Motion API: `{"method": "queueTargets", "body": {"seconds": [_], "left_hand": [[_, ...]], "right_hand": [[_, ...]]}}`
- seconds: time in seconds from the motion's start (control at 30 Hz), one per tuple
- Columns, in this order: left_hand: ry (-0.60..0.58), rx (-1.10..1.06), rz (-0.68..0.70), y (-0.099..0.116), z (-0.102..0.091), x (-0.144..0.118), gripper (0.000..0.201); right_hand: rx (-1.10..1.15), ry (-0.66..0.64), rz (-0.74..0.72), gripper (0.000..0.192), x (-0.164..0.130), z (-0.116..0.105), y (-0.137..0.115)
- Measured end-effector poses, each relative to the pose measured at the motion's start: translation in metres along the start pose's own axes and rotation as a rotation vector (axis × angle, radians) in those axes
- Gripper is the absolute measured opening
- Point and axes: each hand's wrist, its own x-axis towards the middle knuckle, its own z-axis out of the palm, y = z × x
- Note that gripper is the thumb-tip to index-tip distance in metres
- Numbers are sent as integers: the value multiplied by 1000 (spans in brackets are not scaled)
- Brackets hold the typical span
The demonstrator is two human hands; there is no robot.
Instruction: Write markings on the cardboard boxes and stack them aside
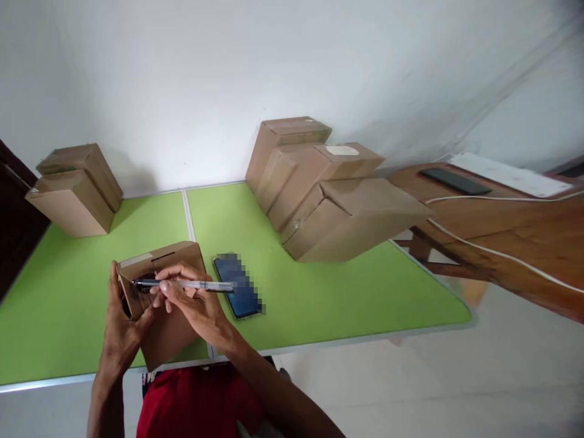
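A brown cardboard box (176, 331) rests at the near edge of the green folding table (292, 304). My left hand (123, 322) grips the box at its left end, thumb along the near side and fingers round the far corner. Between the thumb and fingers of my right hand (194, 304) is a pen (196, 285) with a clear barrel. Its dark tip end points left, at the box's upper left corner; whether it touches the cardboard I cannot tell. Just right of the box lies a smartphone (239, 289), its screen partly blurred out.
Two cardboard boxes (75, 204) stand at the back left, by the wall. Several more boxes (319, 188) are grouped at the back right. A wooden table (493, 225) adjoins on the right, bearing a dark phone (454, 181), a white board (506, 173) and a white cable (502, 250).
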Motion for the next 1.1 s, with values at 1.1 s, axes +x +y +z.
{"method": "queueTargets", "body": {"seconds": [1.1], "left_hand": [[-23, 87, -57, -28, -24, -2, 134]], "right_hand": [[-1558, 390, 572, 21, -13, -173, -55]]}}
